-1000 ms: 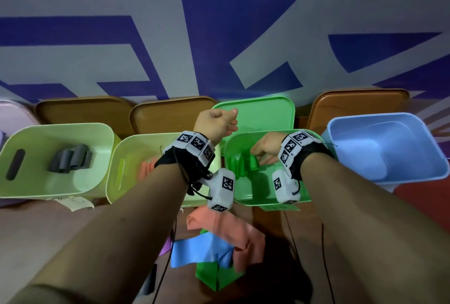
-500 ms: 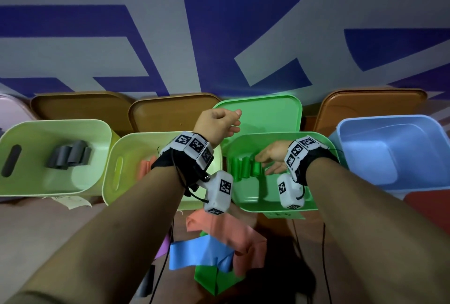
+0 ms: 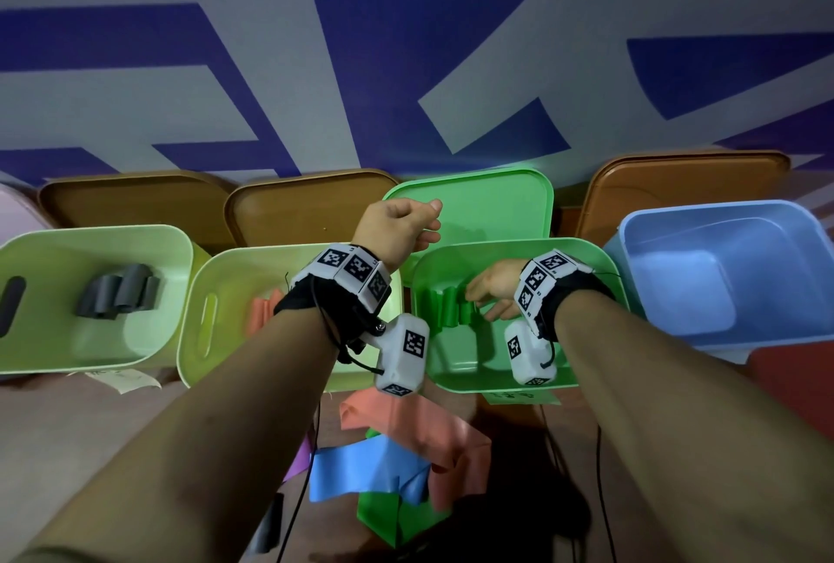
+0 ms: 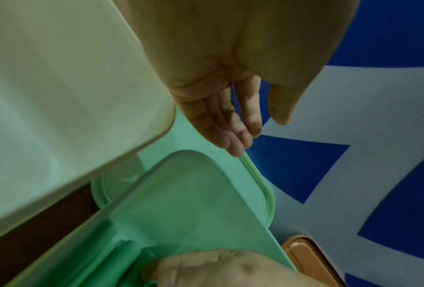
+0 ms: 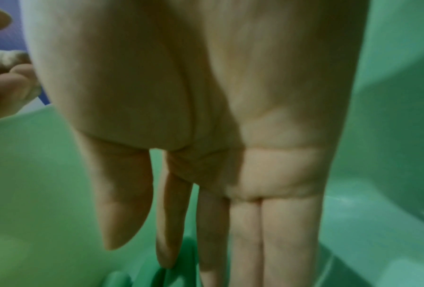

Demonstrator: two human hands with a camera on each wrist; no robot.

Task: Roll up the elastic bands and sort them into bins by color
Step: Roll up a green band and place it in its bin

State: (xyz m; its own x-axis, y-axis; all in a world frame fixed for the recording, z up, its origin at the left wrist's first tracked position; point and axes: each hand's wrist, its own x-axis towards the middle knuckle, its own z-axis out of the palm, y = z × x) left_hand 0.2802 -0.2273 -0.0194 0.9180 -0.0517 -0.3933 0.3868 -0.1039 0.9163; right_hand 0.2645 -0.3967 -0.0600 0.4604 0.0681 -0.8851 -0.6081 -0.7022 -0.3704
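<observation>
My right hand (image 3: 478,301) is inside the green bin (image 3: 487,244). Its fingers are straight and its fingertips (image 5: 245,252) reach the rolled green bands (image 3: 444,307) standing in a row in the bin; it holds nothing. My left hand (image 3: 431,221) hovers above the gap between the green bin and the yellow-green bin (image 3: 252,253). The left hand (image 4: 262,128) is empty and its fingers hang relaxed. Loose bands lie in a heap on the table near me: salmon (image 3: 419,427), blue (image 3: 361,467), green (image 3: 383,517) and a purple edge (image 3: 300,458).
A yellow-green bin (image 3: 90,233) at the left holds grey rolls (image 3: 117,296). The middle yellow-green bin holds a salmon roll (image 3: 259,314). A light blue bin (image 3: 722,210) stands at the right. Brown lids and a green lid (image 3: 496,201) lean behind the bins.
My right hand has sunk slightly inside the green bin, staying by the green rolls. My left hand has kept its place above the bins.
</observation>
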